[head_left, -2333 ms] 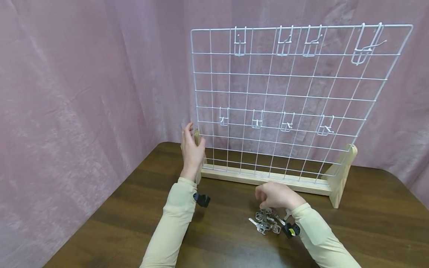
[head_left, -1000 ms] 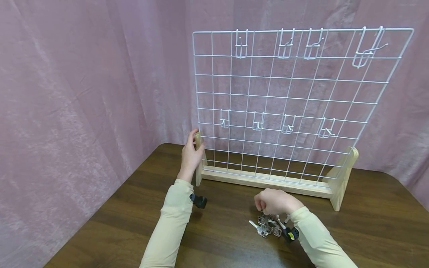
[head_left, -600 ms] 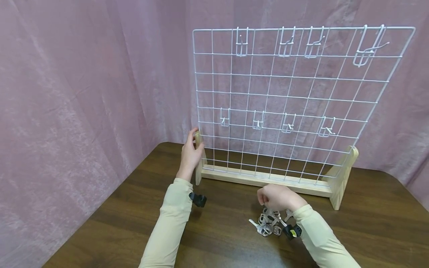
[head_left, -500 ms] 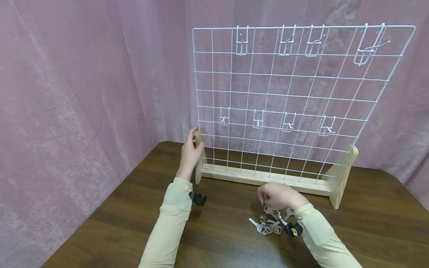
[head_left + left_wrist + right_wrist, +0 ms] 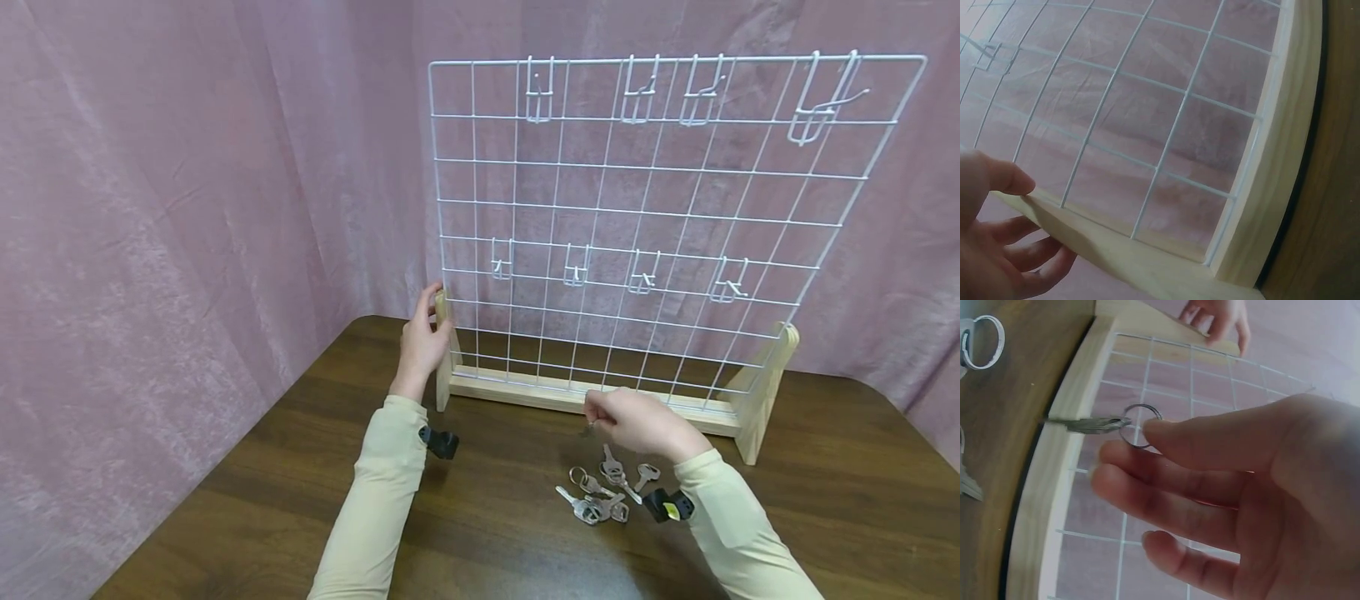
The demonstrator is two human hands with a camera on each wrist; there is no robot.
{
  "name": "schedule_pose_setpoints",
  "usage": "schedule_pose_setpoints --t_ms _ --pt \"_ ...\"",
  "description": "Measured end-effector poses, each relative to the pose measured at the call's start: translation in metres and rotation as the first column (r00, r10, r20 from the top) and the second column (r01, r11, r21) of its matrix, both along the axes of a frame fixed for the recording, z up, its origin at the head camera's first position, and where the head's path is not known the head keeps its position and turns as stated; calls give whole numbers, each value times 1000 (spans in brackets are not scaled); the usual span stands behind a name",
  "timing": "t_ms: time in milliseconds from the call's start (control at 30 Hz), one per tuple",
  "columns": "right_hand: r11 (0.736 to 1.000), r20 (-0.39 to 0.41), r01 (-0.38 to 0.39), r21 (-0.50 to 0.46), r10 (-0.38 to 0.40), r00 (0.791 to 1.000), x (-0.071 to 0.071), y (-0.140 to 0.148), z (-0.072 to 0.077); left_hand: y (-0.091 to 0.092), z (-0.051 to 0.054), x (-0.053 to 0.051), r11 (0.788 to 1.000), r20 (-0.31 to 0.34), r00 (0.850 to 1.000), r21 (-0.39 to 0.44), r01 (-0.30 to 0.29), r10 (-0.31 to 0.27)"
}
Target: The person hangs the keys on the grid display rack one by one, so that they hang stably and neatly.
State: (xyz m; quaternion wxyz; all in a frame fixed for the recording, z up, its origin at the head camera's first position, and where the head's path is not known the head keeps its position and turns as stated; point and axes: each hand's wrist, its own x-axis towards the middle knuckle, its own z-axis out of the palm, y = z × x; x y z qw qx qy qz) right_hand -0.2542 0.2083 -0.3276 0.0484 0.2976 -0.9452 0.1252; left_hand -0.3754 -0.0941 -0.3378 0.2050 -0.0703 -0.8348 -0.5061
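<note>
My left hand [image 5: 422,343] grips the wooden side post [image 5: 441,307] of a display stand, thumb on one side and fingers on the other. In the left wrist view the thumb and fingers straddle the wooden side piece [image 5: 1104,244]. My right hand [image 5: 641,423] is raised a little above the table, in front of the stand's base. Between thumb and forefinger it pinches a metal key ring [image 5: 1124,432], from which a key [image 5: 1094,425] hangs. Just below, several loose keys [image 5: 600,508] lie in a pile on the table, some with rings.
The stand's white wire grid [image 5: 615,192] rises behind both hands. Small wire hooks [image 5: 575,273] hang along its middle and longer hooks [image 5: 637,96] along the top. A wooden base bar [image 5: 517,392] runs along the brown table [image 5: 495,517]. Pink curtain [image 5: 225,208] surrounds it.
My right hand has picked a key on its ring out of the pile and lifted it up towards the stand. The remaining keys have spread apart. My left hand has closed round the side post.
</note>
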Motion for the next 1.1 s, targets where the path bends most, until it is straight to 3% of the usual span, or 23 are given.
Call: schedule_pose_setpoints --t_ms 267,500,933,1100 --pt "995 -92 76 -70 -82 992 2 0 13 -5 0 -1 1000 -12 1000 -18 10 -10" --pt "988 -179 87 -130 -110 978 3 3 28 -3 0 2 999 -1 1000 -32 1 -1" --pt "989 -313 91 -116 -124 942 9 -1 90 -1 3 4 998 -4 1000 -57 -18 18" --pt "992 -359 81 -98 -111 927 11 -5 107 -1 3 5 998 6 1000 -63 -29 30"
